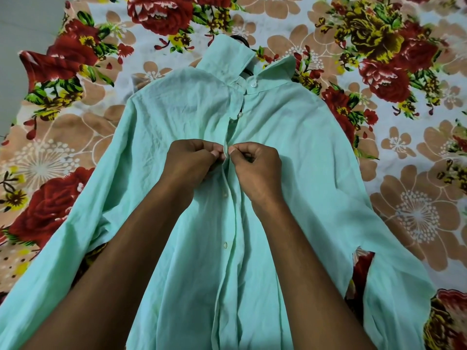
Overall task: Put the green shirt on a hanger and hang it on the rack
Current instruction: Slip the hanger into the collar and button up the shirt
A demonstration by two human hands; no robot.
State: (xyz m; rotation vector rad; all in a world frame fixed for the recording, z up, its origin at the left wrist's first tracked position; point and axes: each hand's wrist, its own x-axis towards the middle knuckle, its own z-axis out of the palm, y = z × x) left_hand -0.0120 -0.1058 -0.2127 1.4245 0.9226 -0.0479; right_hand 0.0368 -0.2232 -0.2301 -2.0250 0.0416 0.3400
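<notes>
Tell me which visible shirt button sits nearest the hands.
The button just below the hands on the placket; the collar button and lower button lie farther off.

One head-worn camera looks forward and steeply down — close over the green shirt (192,117) spread on a floral bedsheet (404,102), both forearms reaching in from the bottom edge.

Left hand (192,160) and right hand (255,162) meet knuckle to knuckle; fingers curled, pinching; forearms extended.
</notes>
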